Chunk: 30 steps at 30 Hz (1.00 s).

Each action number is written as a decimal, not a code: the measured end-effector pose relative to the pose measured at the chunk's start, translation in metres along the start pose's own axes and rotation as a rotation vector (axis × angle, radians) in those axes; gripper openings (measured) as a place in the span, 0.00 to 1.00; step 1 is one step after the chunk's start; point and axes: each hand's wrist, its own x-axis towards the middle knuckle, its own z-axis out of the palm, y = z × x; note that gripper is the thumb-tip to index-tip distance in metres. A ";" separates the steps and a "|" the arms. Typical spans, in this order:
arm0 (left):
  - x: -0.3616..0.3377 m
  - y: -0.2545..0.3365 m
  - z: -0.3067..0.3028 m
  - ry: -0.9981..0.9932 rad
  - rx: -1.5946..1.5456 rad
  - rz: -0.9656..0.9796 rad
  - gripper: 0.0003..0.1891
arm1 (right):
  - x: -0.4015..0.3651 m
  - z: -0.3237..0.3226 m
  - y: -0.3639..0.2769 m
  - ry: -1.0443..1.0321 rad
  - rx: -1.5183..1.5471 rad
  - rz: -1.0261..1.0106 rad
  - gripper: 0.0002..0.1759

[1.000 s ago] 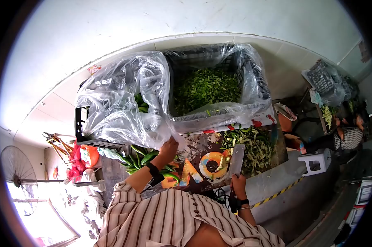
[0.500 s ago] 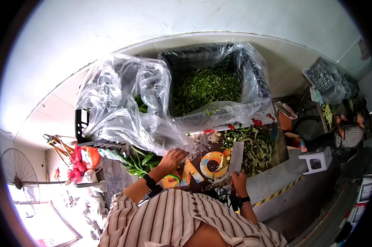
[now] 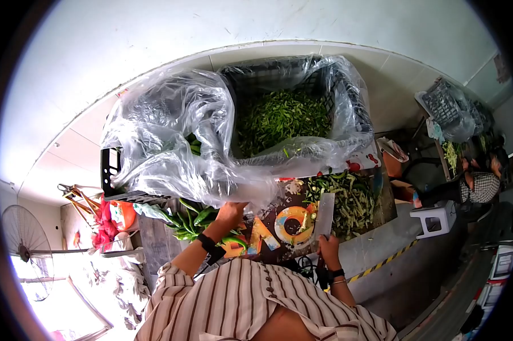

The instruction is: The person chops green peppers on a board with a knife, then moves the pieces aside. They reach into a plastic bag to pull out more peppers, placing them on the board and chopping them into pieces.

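Observation:
My left hand point(image 3: 231, 215) is at the lower edge of the clear plastic bag point(image 3: 171, 170), its fingers closed and partly hidden by the plastic. Below and left of it lie whole green peppers point(image 3: 197, 220). My right hand point(image 3: 328, 250) grips the handle of a cleaver point(image 3: 324, 215), its wide blade pointing away from me over the board. Right of the blade is a pile of sliced peppers point(image 3: 350, 204). Behind, a plastic-lined black crate point(image 3: 356, 113) holds chopped green pieces point(image 3: 283, 120). The bag drapes over a second black crate point(image 3: 110, 170) on the left.
A patterned board point(image 3: 267, 227) with large letters lies before me. At the right are a white stool point(image 3: 433, 220), an orange bucket point(image 3: 390, 162) and another person point(image 3: 479, 187) beside cut vegetables. A fan point(image 3: 24, 250) stands far left, near red bags point(image 3: 103, 230).
My left hand has closed from spread fingers and moved slightly left at the bag's edge. The plastic has shifted and puffed up. My right hand and the cleaver have barely moved.

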 end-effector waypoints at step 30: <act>-0.095 -0.020 -0.049 0.291 0.019 -0.103 0.21 | 0.011 -0.001 -0.001 -0.104 -0.063 -0.085 0.18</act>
